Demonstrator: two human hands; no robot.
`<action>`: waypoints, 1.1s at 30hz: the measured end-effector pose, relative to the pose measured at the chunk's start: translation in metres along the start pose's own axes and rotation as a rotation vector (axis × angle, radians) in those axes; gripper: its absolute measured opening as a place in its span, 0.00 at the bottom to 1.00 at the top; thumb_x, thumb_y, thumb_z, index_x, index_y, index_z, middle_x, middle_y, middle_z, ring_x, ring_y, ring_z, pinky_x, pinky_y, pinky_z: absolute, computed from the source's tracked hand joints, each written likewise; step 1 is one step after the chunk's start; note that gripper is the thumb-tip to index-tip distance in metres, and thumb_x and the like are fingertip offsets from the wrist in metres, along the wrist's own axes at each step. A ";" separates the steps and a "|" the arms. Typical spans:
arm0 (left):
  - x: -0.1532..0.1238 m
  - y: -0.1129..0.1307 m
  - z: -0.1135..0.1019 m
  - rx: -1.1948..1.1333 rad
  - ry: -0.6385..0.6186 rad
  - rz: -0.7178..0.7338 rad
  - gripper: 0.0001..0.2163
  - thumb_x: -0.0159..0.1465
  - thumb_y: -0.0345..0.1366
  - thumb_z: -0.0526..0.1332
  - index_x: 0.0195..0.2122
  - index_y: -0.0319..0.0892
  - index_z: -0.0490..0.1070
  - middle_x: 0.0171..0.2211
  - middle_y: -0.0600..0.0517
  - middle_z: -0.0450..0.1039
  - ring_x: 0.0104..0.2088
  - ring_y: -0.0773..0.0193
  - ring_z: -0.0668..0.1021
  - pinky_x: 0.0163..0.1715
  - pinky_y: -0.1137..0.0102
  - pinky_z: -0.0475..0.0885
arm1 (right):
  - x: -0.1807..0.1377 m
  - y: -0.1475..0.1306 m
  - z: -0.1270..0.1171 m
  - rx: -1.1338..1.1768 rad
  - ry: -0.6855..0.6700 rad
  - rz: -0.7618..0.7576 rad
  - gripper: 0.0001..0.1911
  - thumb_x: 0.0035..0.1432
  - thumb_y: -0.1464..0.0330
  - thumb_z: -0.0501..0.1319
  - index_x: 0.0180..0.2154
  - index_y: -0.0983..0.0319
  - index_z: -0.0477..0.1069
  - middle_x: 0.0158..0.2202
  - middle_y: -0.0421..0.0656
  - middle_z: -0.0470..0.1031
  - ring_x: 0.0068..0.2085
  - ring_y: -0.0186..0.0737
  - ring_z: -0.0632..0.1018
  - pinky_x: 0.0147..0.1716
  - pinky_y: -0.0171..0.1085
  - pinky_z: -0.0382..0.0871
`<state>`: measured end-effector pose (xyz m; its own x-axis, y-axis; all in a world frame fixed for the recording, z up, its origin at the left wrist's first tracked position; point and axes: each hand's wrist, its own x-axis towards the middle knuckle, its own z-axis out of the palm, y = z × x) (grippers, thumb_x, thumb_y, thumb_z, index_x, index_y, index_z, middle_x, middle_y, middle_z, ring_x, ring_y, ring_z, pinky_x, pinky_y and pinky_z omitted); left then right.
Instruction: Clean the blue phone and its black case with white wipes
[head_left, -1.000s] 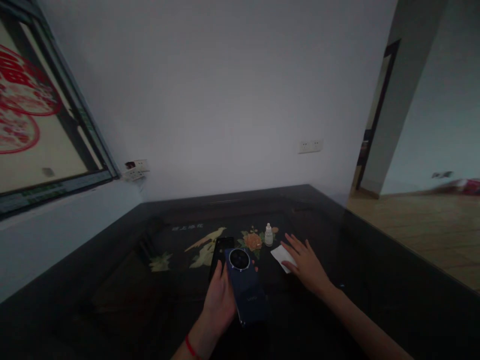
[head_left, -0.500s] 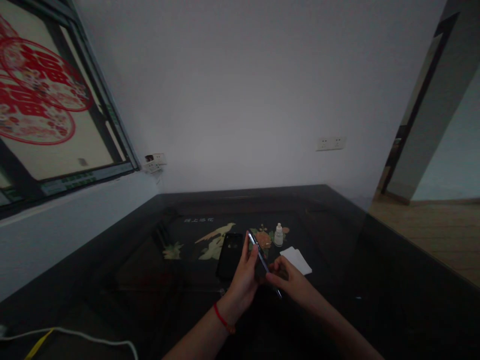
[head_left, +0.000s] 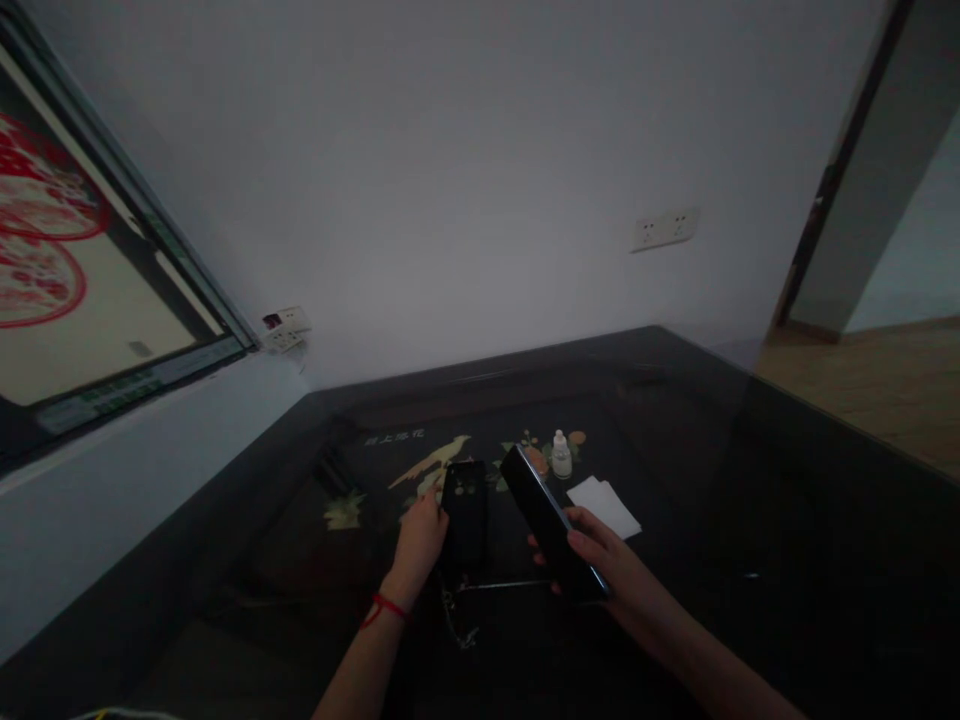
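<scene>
My right hand [head_left: 600,552] is closed round a smartphone [head_left: 551,525], held tilted above the table with its dark screen toward me. A black phone case [head_left: 466,515] with camera cut-outs at its far end lies on the table. At the case's left edge is my left hand [head_left: 421,530], its fingers curled against it; their tips are partly hidden. A thin strap or chain [head_left: 456,620] trails on the table below the case. Just right of the phone are white paper sheets [head_left: 604,506], and beyond it stands a small white dropper bottle [head_left: 561,456].
The dark glossy table [head_left: 712,480] carries a bird-and-flower picture and reaches the wall. Wall sockets [head_left: 665,230] sit at the back right, and more sockets [head_left: 287,328] near the window. A white cable [head_left: 135,713] shows at the lower left edge.
My left hand has let go of the smartphone and moved left to the phone case. My right hand now holds the smartphone alone, turned screen toward me. The view has tilted.
</scene>
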<state>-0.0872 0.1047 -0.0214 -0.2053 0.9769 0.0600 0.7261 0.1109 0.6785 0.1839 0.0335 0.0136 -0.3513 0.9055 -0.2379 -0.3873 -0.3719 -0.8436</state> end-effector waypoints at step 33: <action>-0.097 0.091 0.058 -1.447 -0.437 -0.360 0.33 0.63 0.33 0.57 0.66 0.60 0.45 0.65 0.57 0.57 0.62 0.62 0.64 0.58 0.65 0.63 | 0.004 0.018 -0.009 -0.796 0.062 -0.438 0.27 0.64 0.62 0.49 0.63 0.58 0.57 0.60 0.48 0.64 0.60 0.48 0.65 0.61 0.51 0.54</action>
<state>0.0367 0.0307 -0.0084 0.1636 0.9426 -0.2911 -0.6006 0.3293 0.7286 0.1836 0.0328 -0.0069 -0.2557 0.9507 0.1757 0.2361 0.2376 -0.9422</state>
